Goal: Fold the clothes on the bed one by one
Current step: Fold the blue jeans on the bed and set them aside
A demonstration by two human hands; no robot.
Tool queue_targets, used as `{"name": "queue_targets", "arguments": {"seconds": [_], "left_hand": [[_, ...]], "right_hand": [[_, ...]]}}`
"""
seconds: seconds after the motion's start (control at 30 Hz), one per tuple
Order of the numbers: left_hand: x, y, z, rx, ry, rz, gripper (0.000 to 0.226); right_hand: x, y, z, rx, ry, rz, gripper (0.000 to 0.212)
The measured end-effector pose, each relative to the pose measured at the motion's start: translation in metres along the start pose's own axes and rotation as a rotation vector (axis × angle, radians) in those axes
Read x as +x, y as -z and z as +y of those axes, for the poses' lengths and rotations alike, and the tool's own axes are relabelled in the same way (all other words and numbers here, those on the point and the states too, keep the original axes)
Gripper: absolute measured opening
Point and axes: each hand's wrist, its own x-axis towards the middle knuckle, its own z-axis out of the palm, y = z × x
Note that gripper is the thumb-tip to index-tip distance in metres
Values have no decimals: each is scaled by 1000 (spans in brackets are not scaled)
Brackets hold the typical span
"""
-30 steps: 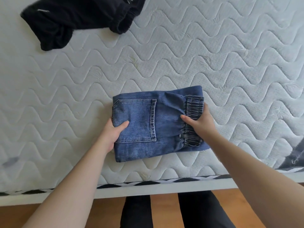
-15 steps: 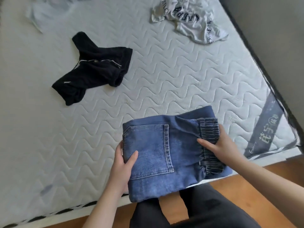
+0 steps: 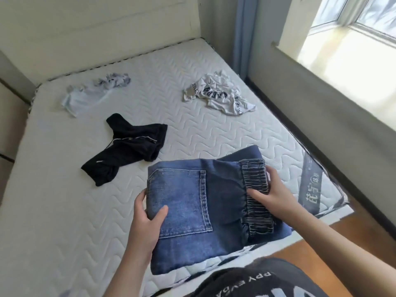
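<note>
A folded pair of blue jeans (image 3: 205,211) is held at the near edge of the bed (image 3: 53,211), partly over the mattress corner. The back pocket faces up on the left half, and the dark elastic waistband (image 3: 256,196) runs along the right side. The jeans are gripped by the left hand (image 3: 147,219) at their left edge, with the thumb laid on the pocket and the fingers curled under the fabric, out of sight. The waistband is held by the right hand (image 3: 276,198), its thumb pressed on top and the fingers wrapped around the far edge.

3 unfolded garments are seen farther up the bed. A black garment (image 3: 128,146) lies spread just beyond the jeans to the left. A white T-shirt with dark lettering (image 3: 218,95) is crumpled near the right edge. A pale blue garment (image 3: 92,95) is bunched toward the headboard (image 3: 96,28) at the left. A window (image 3: 353,20) is seen at the upper right, with a blue curtain (image 3: 241,35) beside it.
</note>
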Motion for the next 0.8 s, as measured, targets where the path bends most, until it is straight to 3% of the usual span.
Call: {"name": "queue_targets", "arguments": {"seconds": [0.37, 0.8], "left_hand": [[-17, 24, 38, 5, -170, -247, 60], [-89, -128, 70, 52, -213, -648, 56]], "right_hand": [[-119, -6, -37, 51, -4, 332, 69], [-270, 101, 13, 68, -128, 731, 77]]}}
